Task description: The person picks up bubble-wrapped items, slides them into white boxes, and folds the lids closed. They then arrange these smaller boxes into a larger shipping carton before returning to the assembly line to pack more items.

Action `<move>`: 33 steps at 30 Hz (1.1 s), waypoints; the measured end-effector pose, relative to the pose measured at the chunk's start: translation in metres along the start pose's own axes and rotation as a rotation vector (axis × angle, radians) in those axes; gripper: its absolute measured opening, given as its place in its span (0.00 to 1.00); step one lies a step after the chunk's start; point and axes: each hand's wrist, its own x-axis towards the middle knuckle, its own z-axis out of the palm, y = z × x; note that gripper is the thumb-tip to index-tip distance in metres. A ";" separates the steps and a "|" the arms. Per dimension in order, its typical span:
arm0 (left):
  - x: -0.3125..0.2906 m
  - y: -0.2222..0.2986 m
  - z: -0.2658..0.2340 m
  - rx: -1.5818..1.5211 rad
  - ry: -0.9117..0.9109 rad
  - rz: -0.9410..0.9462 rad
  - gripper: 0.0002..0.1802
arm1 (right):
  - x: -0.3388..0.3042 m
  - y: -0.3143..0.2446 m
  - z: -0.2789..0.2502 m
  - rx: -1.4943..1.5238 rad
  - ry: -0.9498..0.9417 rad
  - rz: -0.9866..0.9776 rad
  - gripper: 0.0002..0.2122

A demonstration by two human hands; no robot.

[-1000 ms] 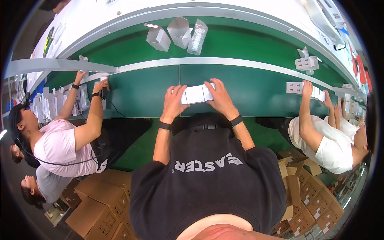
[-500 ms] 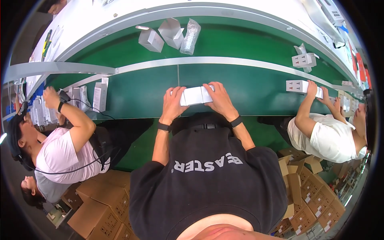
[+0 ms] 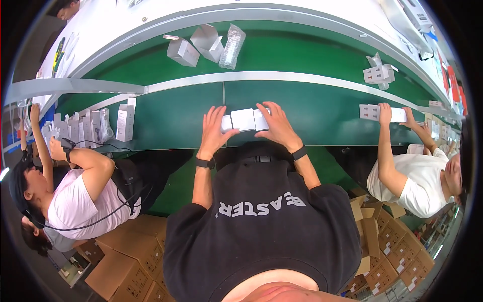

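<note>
Three small white boxes (image 3: pixel 243 120) sit side by side in a row on the green work surface in front of me. At the row's left end is my left hand (image 3: pixel 214 130), curled about the end box, thumb on the near side and fingers on the far side. My right hand (image 3: pixel 276 127) holds the right end box in the same way. The middle box stands between the two hands, with its white top showing. Narrow dark lines separate it from its neighbours. Parts of both end boxes are hidden by my fingers.
Beyond a metal rail (image 3: pixel 271 75), two open white cartons (image 3: pixel 207 43) and a bubble-wrap roll (image 3: pixel 232 46) lie on a green belt. Co-workers sit left and right; the right one handles white boxes (image 3: pixel 398 115). Upright cartons (image 3: pixel 126 121) stand left. Brown cardboard boxes (image 3: pixel 126 267) are behind me.
My left hand has slid slightly left, and the left end box shows more. The cartons and bubble wrap on the belt have shifted left. The left co-worker's raised hand has come down.
</note>
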 end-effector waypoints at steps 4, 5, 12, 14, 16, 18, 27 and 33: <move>0.003 -0.004 0.014 -0.153 0.109 -0.117 0.39 | -0.001 0.005 -0.004 0.049 0.001 0.020 0.46; 0.003 -0.005 0.017 -0.222 0.153 -0.168 0.38 | -0.002 0.005 -0.006 0.051 -0.001 0.020 0.46; 0.004 0.011 0.020 -0.199 0.087 -0.155 0.41 | -0.005 0.013 -0.017 0.051 -0.025 0.058 0.47; 0.002 0.016 0.019 -0.177 0.071 -0.136 0.42 | -0.006 0.016 -0.017 0.037 -0.024 0.063 0.46; 0.005 0.032 0.009 -0.012 -0.031 -0.057 0.47 | -0.008 0.021 -0.017 0.006 -0.021 0.079 0.45; 0.007 0.035 0.008 0.071 -0.085 -0.020 0.49 | -0.009 0.026 -0.017 0.016 -0.034 0.090 0.44; 0.019 0.036 0.016 0.048 -0.070 -0.041 0.50 | -0.009 0.035 -0.030 0.074 -0.024 0.111 0.40; 0.033 0.056 0.012 0.051 -0.095 -0.068 0.48 | -0.009 0.046 -0.044 0.093 -0.036 0.123 0.39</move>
